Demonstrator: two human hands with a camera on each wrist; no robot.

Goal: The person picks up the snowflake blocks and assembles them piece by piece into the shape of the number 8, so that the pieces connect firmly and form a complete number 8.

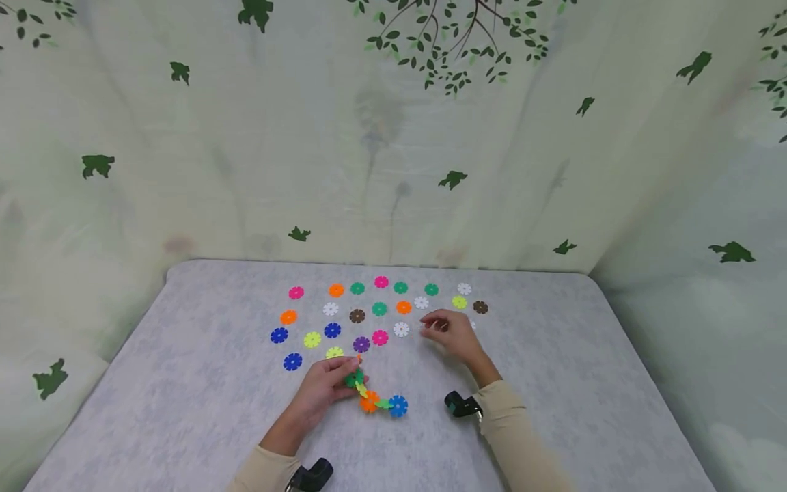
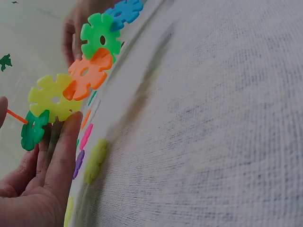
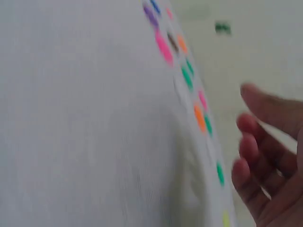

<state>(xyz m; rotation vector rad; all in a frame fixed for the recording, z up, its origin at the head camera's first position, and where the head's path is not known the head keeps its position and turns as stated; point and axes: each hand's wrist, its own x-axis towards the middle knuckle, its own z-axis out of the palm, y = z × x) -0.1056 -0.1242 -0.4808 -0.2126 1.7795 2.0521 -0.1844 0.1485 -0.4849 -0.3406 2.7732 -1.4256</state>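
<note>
My left hand (image 1: pixel 322 389) pinches one end of a chain of slotted, flower-shaped plastic discs (image 1: pixel 369 402). In the left wrist view the chain runs from an edge-on orange disc (image 2: pixel 17 116) through a dark green disc (image 2: pixel 33 130), a yellow disc (image 2: pixel 52 98), an orange disc (image 2: pixel 84 78) and a light green disc (image 2: pixel 97 35) to a blue disc (image 2: pixel 127 11). My right hand (image 1: pixel 455 338) hovers over the table's right-centre, near a white disc (image 1: pixel 401 329). Its fingers (image 3: pixel 251 146) are loosely bent, with nothing between them and the thumb.
Loose discs lie flat in scattered rows across the back of the grey cloth-covered table (image 1: pixel 578 383), including a purple disc (image 1: pixel 361 344), a brown disc (image 1: pixel 480 307) and several blue ones at left. A leaf-printed curtain (image 1: pixel 332 150) stands behind. Black wrist cameras (image 1: pixel 461 404) sit on both wrists.
</note>
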